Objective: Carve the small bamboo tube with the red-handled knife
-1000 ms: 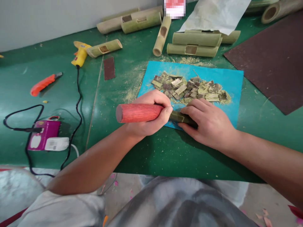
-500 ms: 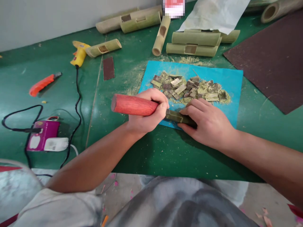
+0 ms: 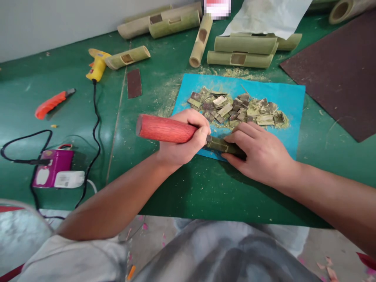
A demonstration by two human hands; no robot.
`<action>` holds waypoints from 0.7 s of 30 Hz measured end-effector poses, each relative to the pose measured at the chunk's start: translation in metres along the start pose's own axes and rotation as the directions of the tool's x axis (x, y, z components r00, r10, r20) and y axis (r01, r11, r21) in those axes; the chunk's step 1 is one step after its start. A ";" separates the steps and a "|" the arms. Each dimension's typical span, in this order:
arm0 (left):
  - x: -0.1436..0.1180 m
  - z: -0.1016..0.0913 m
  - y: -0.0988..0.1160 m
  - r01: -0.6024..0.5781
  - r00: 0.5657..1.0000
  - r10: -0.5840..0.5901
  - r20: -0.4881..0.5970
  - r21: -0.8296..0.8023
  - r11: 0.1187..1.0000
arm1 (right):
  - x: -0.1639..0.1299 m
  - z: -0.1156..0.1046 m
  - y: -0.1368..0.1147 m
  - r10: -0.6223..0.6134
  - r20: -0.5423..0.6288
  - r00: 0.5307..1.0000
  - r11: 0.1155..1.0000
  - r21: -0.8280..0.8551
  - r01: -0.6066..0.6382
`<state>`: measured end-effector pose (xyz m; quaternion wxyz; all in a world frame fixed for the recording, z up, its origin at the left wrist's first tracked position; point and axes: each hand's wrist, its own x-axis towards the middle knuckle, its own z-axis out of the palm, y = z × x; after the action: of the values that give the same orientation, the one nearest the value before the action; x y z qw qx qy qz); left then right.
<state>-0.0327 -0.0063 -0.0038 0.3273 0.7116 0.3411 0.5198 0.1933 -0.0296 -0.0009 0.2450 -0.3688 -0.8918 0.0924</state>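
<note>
red-handled tool [image 3: 164,129] gripped by left hand [image 3: 185,143], right hand [image 3: 261,154] pinning bamboo piece [image 3: 223,146]

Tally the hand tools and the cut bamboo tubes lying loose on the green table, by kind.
Red-handled tool in left hand: 1
Yellow glue gun: 1
Orange utility knife: 1
Bamboo tubes visible: at least 8
Total: at least 11

I see a red wooden handle [image 3: 164,129], a dark green bamboo piece [image 3: 223,147], a blue mat [image 3: 289,102] and a green table [image 3: 182,188].
</note>
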 end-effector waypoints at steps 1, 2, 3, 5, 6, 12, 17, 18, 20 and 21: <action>0.000 0.000 0.001 0.010 1.000 -0.010 0.009 0.007 1.000 | 0.000 0.000 0.000 0.000 0.002 1.000 1.000 0.002 0.000; 0.000 0.000 0.002 0.019 1.000 -0.019 0.019 0.015 1.000 | 0.000 0.000 0.000 -0.001 0.005 1.000 1.000 0.004 0.001; 0.000 0.001 0.002 0.022 0.999 -0.022 0.023 0.022 1.000 | 0.000 0.000 0.000 -0.003 0.004 1.000 1.000 0.006 0.003; 0.001 0.001 0.003 0.014 1.000 -0.015 0.005 0.025 1.000 | 0.001 0.001 0.000 -0.008 -0.001 1.000 1.000 0.007 0.008; 0.001 0.001 0.002 0.005 1.000 -0.005 -0.013 0.020 1.000 | 0.001 0.001 0.000 -0.009 -0.004 1.000 1.000 0.006 0.009; 0.003 0.000 -0.001 -0.033 0.999 0.034 -0.039 0.029 0.999 | 0.000 0.000 0.000 0.001 -0.002 1.000 1.000 -0.002 -0.001; 0.001 0.000 0.000 -0.021 1.000 0.022 -0.023 0.020 1.000 | 0.000 0.001 0.000 -0.004 -0.001 1.000 1.000 -0.007 0.004; 0.001 0.000 0.000 -0.024 0.999 0.025 -0.028 0.024 0.999 | 0.000 0.001 0.000 -0.005 -0.004 1.000 1.000 -0.011 0.005; 0.000 0.001 -0.001 -0.032 0.999 0.033 -0.042 0.028 0.999 | 0.000 0.001 0.001 -0.006 -0.003 1.000 1.000 -0.013 0.006; 0.000 0.001 -0.001 -0.032 0.998 0.033 -0.048 0.025 0.999 | 0.000 0.001 0.001 -0.005 -0.001 1.000 1.000 -0.015 0.005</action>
<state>-0.0319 -0.0058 -0.0049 0.3016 0.7083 0.3435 0.5379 0.1933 -0.0286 -0.0016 0.2431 -0.3686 -0.8932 0.0850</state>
